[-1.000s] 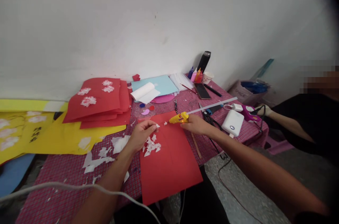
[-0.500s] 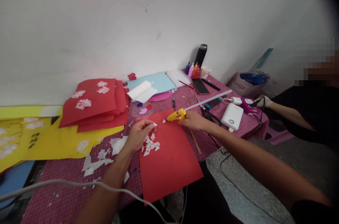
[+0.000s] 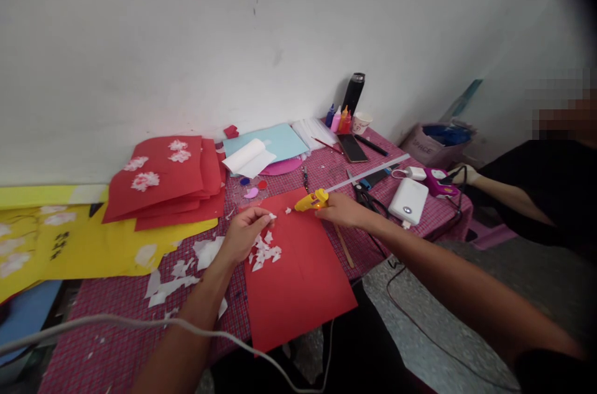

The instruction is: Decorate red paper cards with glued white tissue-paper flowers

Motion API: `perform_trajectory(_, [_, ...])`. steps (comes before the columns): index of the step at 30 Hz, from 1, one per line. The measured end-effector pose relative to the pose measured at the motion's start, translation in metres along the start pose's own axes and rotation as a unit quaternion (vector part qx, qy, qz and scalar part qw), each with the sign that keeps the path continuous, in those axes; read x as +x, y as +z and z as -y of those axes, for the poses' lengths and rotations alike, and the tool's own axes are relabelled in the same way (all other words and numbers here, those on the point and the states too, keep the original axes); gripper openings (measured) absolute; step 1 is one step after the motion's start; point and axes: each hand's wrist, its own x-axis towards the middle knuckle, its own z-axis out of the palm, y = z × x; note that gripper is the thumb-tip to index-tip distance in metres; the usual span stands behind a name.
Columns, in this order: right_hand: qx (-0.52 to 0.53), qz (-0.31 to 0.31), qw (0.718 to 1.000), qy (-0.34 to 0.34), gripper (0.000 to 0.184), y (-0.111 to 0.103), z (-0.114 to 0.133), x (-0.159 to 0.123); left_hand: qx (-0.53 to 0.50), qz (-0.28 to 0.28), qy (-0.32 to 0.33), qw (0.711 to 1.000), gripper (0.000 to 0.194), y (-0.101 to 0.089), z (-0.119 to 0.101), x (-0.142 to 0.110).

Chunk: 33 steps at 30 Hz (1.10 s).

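Observation:
A red paper sheet (image 3: pixel 303 282) lies at the table's front edge. Over its left side, my left hand (image 3: pixel 247 229) pinches a small white paper piece (image 3: pixel 272 216) between thumb and fingertips. My right hand (image 3: pixel 342 210) is wrapped round a yellow glue gun (image 3: pixel 311 200), a long pale glue stick (image 3: pixel 368 172) reaching out behind it. The gun's nozzle points left, close to another small white paper piece (image 3: pixel 288 210) on the sheet. Below my left hand, a heap of white paper bits (image 3: pixel 265 254) rests on the red sheet.
Red sheets with white-pink paper flowers (image 3: pixel 172 164) are stacked at left, on yellow paper (image 3: pixel 102 251). White scraps (image 3: pixel 172 288) litter the checked cloth. Scissors (image 3: pixel 368 198), a power bank (image 3: pixel 408 201) and a phone (image 3: pixel 352 148) lie right. A white cable (image 3: pixel 186 327) crosses the foreground. Another person's hand (image 3: pixel 466 175) is at far right.
The view has shifted very slightly. Both hands, the glue gun and the pinched paper piece stay nearly where they were.

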Motion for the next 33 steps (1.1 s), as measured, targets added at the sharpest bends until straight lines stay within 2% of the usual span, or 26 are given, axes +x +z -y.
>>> perform_trajectory(5, [-0.040,0.001,0.999,0.023,0.009,0.002,0.000,-0.003,-0.005,0.004,-0.001,1.000,0.019,0.000,0.000,0.000])
perform_trajectory(13, [-0.065,0.018,0.996,0.051,0.011,0.003,0.003,-0.008,0.001,0.002,0.001,1.000,0.019,0.001,-0.003,-0.001])
perform_trajectory(20, [-0.029,0.019,0.998,0.048,0.012,0.006,0.006,-0.013,-0.001,0.003,0.002,1.000,0.019,0.001,-0.002,-0.001])
perform_trajectory(33, [-0.024,0.023,0.998,0.045,0.015,0.015,0.010,-0.013,-0.003,0.004,-0.002,1.000,0.020,0.001,-0.004,-0.001])
